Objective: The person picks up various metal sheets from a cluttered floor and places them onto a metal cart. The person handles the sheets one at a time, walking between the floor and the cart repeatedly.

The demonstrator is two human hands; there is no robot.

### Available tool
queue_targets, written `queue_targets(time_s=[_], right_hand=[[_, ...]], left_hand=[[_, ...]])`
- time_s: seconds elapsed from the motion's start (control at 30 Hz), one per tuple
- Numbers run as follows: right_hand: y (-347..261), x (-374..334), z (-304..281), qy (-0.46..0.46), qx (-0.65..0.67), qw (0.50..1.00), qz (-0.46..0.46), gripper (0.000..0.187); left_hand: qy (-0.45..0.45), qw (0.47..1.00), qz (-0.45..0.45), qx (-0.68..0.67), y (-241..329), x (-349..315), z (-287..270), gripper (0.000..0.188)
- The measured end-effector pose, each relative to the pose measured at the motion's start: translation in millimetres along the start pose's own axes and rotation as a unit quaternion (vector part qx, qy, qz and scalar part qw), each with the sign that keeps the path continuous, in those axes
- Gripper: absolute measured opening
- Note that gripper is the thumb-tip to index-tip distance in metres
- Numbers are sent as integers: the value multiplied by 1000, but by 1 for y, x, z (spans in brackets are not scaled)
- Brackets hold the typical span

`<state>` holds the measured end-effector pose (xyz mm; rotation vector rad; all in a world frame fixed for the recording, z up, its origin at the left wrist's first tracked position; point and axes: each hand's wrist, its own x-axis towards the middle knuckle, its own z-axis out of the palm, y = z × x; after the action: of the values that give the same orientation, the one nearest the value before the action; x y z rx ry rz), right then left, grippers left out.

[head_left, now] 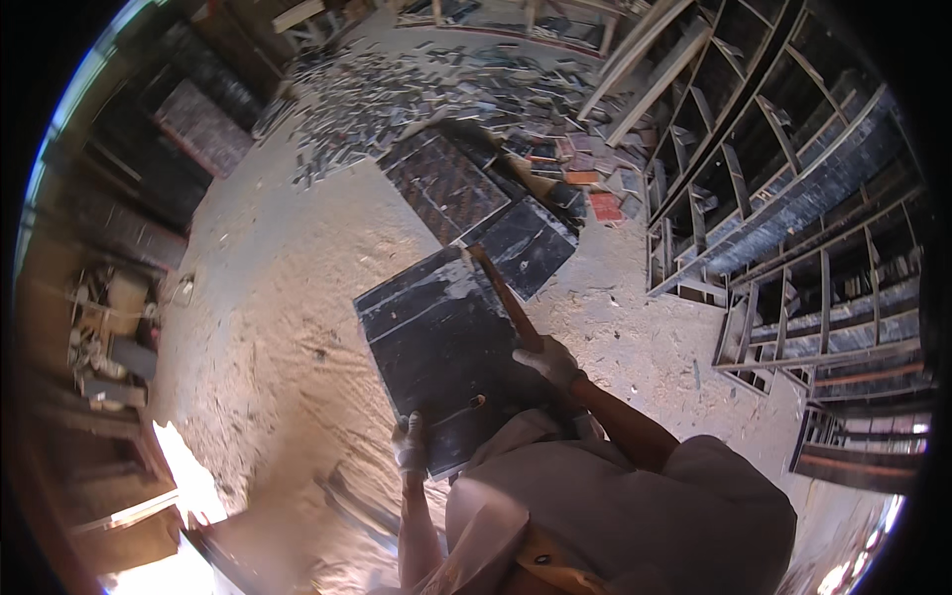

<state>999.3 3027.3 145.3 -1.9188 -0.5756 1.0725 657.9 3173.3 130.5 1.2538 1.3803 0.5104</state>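
Observation:
A dark, scuffed rectangular panel point(436, 347) lies tilted in front of my body, with pale smears near its far edge. My left hand point(409, 446), in a light glove, is closed on the panel's near left edge. In my gloved right hand point(550, 364) is a long brown bar point(508, 297), perhaps of wood or rusty metal. It slants along the panel's right side, and its far end reaches the panel's far corner. Whether the bar touches the panel I cannot tell. Beyond lie two more dark panels, one streaked brown point(446, 183) and one black point(524, 243).
Sandy dust covers the floor point(288, 288). Many small dark pieces point(397, 99) are strewn at the back, with red ones point(605, 206) nearer. Large ribbed panels point(773, 208) lean on the right. Cluttered shelving point(114, 337) stands on the left.

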Motion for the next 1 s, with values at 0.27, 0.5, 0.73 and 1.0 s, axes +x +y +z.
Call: queue_targets(time_s=[0.27,0.5,0.73,1.0], right_hand=[[-113,205,70,-14,-53,998,35,65],[-169,378,117,-66,-106,988,95,80],[-201,485,128,-78,18,980,182,73],[-265,574,180,-38,140,930,338,57]], left_hand=[[-17,999,-40,21,77,242,-30,51],[-17,985,-161,61,103,420,-80,67],[-138,962,-209,106,146,594,-69,65],[-165,921,-238,261,233,754,-49,83]])
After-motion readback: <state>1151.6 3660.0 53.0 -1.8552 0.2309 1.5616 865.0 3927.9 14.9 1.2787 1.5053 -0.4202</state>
